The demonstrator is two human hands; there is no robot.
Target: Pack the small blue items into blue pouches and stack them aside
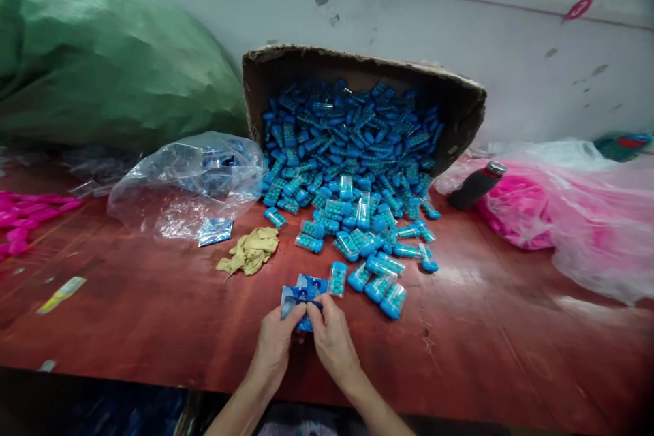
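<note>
While both hands meet at counter (pixel 153 313) front | left hand (pixel 273 347) and right hand (pixel 332 340) pinch blue packet (pixel 304 293) | packet just beyond fingertips, long axis left-right | capsule pile (pixel 357 184) farther ahead.

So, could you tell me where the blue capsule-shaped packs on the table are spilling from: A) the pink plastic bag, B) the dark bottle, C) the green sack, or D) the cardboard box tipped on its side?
D: the blue packs pour out of the open mouth of the cardboard box lying on its side against the wall, spreading onto the red table.
</note>
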